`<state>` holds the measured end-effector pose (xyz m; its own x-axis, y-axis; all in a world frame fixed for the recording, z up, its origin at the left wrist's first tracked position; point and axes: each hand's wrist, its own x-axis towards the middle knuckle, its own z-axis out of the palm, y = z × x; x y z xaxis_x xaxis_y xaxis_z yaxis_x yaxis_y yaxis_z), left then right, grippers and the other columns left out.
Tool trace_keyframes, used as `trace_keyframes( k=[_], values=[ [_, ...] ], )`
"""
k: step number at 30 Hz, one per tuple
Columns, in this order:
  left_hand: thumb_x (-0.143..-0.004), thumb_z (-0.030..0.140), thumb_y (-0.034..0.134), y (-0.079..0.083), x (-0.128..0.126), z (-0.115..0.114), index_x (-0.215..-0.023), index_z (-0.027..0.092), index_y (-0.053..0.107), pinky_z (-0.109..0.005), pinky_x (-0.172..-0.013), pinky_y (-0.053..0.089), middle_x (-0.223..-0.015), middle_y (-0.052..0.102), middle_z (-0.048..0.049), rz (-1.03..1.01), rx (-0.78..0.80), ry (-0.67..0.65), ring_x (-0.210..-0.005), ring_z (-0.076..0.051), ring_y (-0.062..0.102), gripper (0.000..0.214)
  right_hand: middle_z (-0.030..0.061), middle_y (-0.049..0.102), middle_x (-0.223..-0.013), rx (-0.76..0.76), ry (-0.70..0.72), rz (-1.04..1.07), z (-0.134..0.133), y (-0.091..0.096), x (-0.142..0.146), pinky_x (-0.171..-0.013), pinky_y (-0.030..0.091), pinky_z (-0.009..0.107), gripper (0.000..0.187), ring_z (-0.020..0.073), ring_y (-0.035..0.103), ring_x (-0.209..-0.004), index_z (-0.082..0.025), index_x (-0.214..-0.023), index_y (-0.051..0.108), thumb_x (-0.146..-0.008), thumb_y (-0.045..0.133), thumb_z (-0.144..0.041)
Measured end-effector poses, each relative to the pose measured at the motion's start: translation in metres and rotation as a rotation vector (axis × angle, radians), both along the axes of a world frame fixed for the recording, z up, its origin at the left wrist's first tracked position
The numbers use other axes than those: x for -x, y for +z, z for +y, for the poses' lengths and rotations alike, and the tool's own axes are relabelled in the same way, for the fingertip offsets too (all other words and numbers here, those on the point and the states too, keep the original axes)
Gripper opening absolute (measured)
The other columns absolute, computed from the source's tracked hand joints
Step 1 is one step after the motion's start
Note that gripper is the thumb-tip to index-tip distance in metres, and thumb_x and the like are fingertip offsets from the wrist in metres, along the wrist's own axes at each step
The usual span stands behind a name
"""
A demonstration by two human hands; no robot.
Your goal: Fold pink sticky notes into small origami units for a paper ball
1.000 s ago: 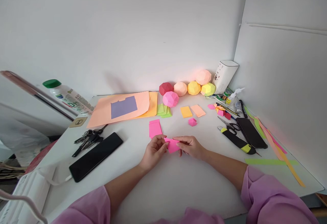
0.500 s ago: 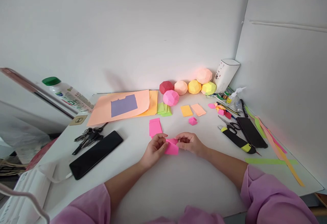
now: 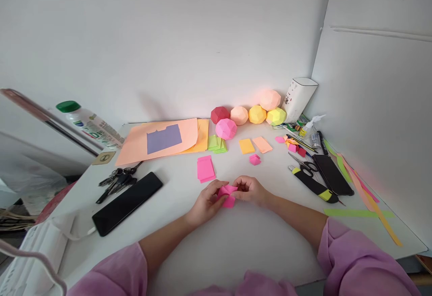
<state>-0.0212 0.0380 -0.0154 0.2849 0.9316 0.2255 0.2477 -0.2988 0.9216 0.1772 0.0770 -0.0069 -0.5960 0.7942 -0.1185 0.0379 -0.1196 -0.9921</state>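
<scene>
Between my two hands is a partly folded piece of pink paper, held just over the white table. My left hand pinches its left side between thumb and fingers. On the opposite edge my right hand grips it, thumb in front and fingers behind. Creased flaps stand up at its top, and my fingertips cover part of it. Behind my left hand lies a stack of pink paper rectangles. A small folded pink piece rests beyond my right hand.
Faceted paper balls, one of them pink, line the wall. Green slips and larger orange sheets lie at the back. A black phone and keys are at left; a cutter, scissors and paper strips at right.
The paper's upper part has been folded into raised flaps. My left hand has shifted slightly right and down, off the edge of the pink stack, which now shows whole.
</scene>
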Motion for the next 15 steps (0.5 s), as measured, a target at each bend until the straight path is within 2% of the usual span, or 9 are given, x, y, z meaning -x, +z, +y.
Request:
trace_keyframes(
  k=[4, 8, 15],
  values=[
    [-0.085, 0.023, 0.051, -0.0057, 0.0019, 0.0018, -0.118, 0.024, 0.053, -0.028, -0.067, 0.046, -0.088, 0.054, -0.0043, 0.000, -0.029, 0.009, -0.076, -0.015, 0.052, 0.034, -0.0007, 0.055, -0.070, 0.007, 0.040, 0.009, -0.0001, 0.0027, 0.0006, -0.056, 0.038, 0.023, 0.031, 0.0101, 0.048, -0.061, -0.014, -0.085, 0.063, -0.071, 0.071, -0.040],
    [-0.086, 0.024, 0.050, -0.0085, 0.0024, 0.0026, -0.122, 0.024, 0.051, -0.028, -0.068, 0.045, -0.088, 0.054, -0.0047, -0.052, -0.023, 0.002, -0.076, -0.015, 0.052, 0.036, -0.0018, 0.052, -0.067, -0.028, 0.058, -0.017, -0.0002, 0.0054, 0.0005, -0.054, 0.036, 0.023, 0.029, 0.0098, 0.046, -0.059, -0.014, -0.077, 0.062, -0.070, 0.070, -0.041],
    [-0.085, 0.021, 0.052, -0.0043, 0.0006, -0.0003, -0.111, 0.023, 0.055, -0.029, -0.068, 0.046, -0.090, 0.058, -0.0066, 0.024, -0.156, 0.007, -0.076, -0.016, 0.054, 0.026, -0.0044, 0.047, -0.056, -0.027, 0.020, -0.102, -0.0004, 0.0072, 0.0009, -0.047, 0.030, 0.021, 0.028, 0.0077, 0.039, -0.050, -0.015, -0.071, 0.057, -0.075, 0.065, -0.041]
  ],
)
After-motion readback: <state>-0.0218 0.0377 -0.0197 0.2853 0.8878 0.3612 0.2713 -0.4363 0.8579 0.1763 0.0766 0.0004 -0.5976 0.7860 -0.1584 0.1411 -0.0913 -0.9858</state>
